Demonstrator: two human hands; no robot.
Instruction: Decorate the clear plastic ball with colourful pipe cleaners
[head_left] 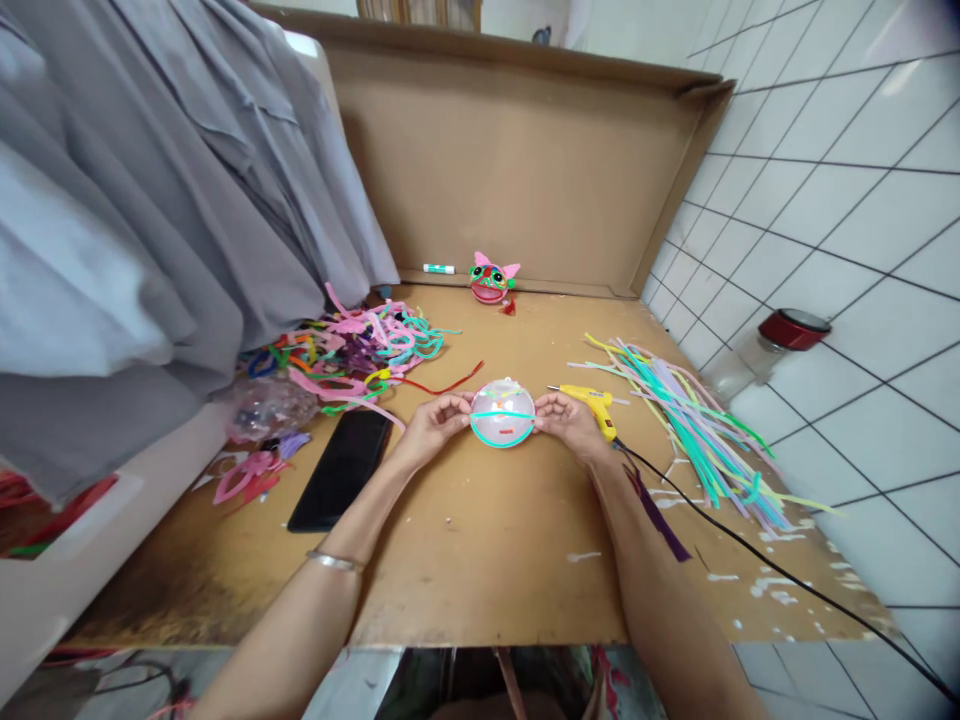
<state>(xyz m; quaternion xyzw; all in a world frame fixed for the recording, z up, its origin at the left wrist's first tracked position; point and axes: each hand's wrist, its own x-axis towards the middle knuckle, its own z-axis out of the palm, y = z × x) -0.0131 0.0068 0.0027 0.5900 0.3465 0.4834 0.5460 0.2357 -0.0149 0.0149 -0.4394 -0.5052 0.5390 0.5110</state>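
A clear round plastic ball is between my two hands over the middle of the table. A turquoise pipe cleaner curves along its lower edge, and another turquoise strip crosses its middle. My left hand pinches the ball's left side with fingers and thumb. On the opposite side, my right hand pinches its edge in the same way. A yellow hot glue gun lies just beyond my right hand, its tip pointing left. Left of my left wrist rests a black phone.
Tangled pipe cleaners are heaped at the back left, beside hanging grey cloth. Straight pipe cleaners lie at right, near a red-lidded jar. A pink-eared animal-face ornament and glue stick stand by the cardboard. A black cord runs right.
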